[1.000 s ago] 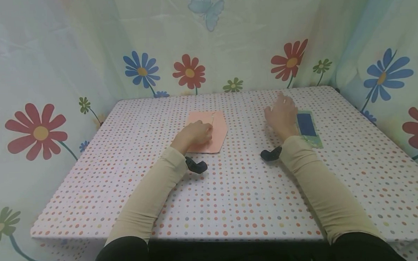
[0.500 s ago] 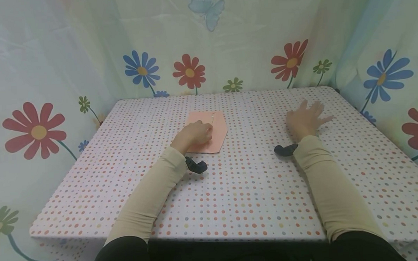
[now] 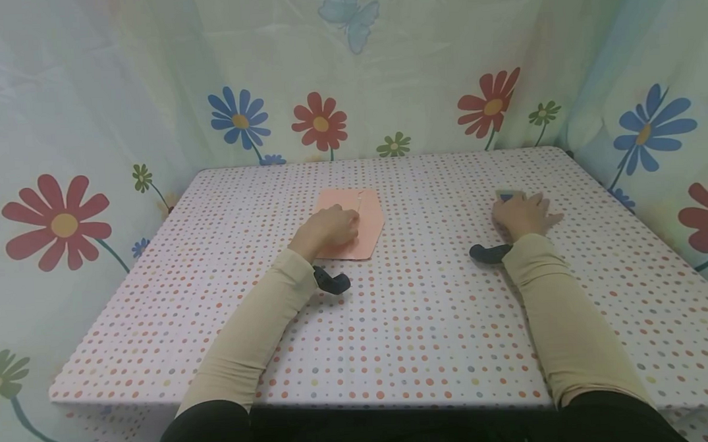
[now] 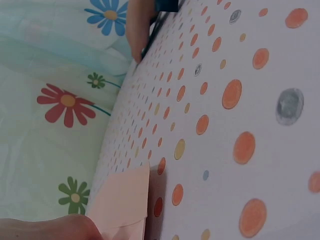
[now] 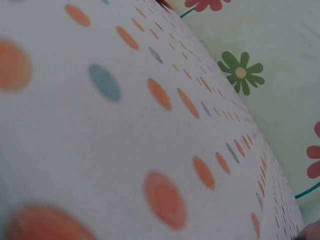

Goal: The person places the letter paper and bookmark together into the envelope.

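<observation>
A pink envelope [image 3: 372, 223] lies on the table left of centre. My left hand [image 3: 328, 229] rests on it with curled fingers, gripping it near its middle. In the left wrist view, part of that hand [image 4: 55, 227] lies against the envelope [image 4: 125, 200]. At the right, my right hand [image 3: 522, 215] covers most of a green card with a dark blue panel; the card's far end [image 3: 507, 194] shows past the fingers. The thumb side is at the card and the outer fingers spread right. The fingertips' grip is partly hidden. The left wrist view shows this hand [image 4: 140, 30] low over the table.
A white tablecloth [image 3: 418, 324] with coloured dots covers the table. Flower-printed curtains [image 3: 430, 66] stand behind it and at both sides. A black wrist camera [image 3: 331, 280] juts inward from the left wrist, and another black camera [image 3: 488, 253] from the right.
The right hand has moved right onto the card, then drawn slightly back toward me, so the card's far end shows again, a little farther left. The left hand and envelope have stayed still.
</observation>
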Demonstrator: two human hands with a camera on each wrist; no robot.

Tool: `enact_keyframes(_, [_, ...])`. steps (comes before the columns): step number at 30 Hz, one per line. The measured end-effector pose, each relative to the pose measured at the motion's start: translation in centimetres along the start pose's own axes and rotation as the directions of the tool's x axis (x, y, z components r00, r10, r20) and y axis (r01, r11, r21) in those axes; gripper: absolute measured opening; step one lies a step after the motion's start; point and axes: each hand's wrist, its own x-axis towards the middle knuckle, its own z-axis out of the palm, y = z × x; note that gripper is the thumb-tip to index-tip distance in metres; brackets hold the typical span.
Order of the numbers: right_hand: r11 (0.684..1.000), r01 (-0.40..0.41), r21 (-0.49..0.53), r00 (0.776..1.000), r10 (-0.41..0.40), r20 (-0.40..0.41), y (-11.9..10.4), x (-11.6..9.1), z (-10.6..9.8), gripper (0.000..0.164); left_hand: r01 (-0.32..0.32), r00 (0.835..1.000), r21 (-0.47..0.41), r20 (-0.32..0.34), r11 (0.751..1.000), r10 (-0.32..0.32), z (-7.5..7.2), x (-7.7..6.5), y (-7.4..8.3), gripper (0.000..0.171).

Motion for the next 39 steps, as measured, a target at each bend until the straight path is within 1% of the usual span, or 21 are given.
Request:
enact_keyframes(8, [1.0, 0.019, -0.009, 1.0, -0.019, -0.006, 0.3, 0.1, 0.3, 0.072, -0.02, 1.0, 0.01, -0.005, 1.0, 0.02, 0.2, -0.1, -0.2, 0.046])
enact_keyframes(12, [1.0, 0.011, -0.006, 1.0, -0.011, -0.019, 0.2, 0.1, 0.2, 0.069, -0.011, 1.0, -0.004, -0.009, 1.0, 0.011, 0.3, -0.1, -0.2, 0.046])
enact_keyframes(17, [0.999, 0.013, -0.04, 0.998, -0.015, -0.056, -0.2, 0.1, -0.2, 0.059, -0.006, 1.0, -0.012, -0.017, 1.0, 0.006, 0.4, -0.2, -0.2, 0.046])
enact_keyframes(21, [0.998, 0.017, -0.055, 0.997, -0.021, -0.069, -0.4, 0.1, -0.3, 0.05, -0.008, 1.0, -0.006, -0.02, 1.0, 0.008, 0.3, -0.2, -0.1, 0.045])
enact_keyframes(23, [0.999, 0.014, -0.052, 0.997, -0.018, -0.073, -0.5, 0.1, -0.3, 0.048, -0.009, 1.0, -0.004, -0.02, 1.0, 0.009, 0.3, -0.2, -0.1, 0.045])
enact_keyframes(26, [0.999, 0.0, -0.051, 0.996, -0.005, -0.092, -0.6, 0.2, -0.3, 0.047, -0.007, 1.0, -0.002, -0.018, 1.0, 0.007, 0.2, -0.2, -0.1, 0.045])
enact_keyframes(34, [0.999, 0.003, -0.046, 0.992, -0.008, -0.129, -0.7, 0.3, -0.4, 0.05, 0.005, 1.0, -0.002, -0.012, 1.0, -0.005, 0.3, -0.1, -0.2, 0.046])
enact_keyframes(39, [0.997, 0.005, -0.081, 0.988, -0.018, -0.155, -0.8, 0.6, -0.7, 0.049, -0.017, 1.0, 0.0, -0.02, 1.0, 0.017, 0.3, -0.1, -0.2, 0.047])
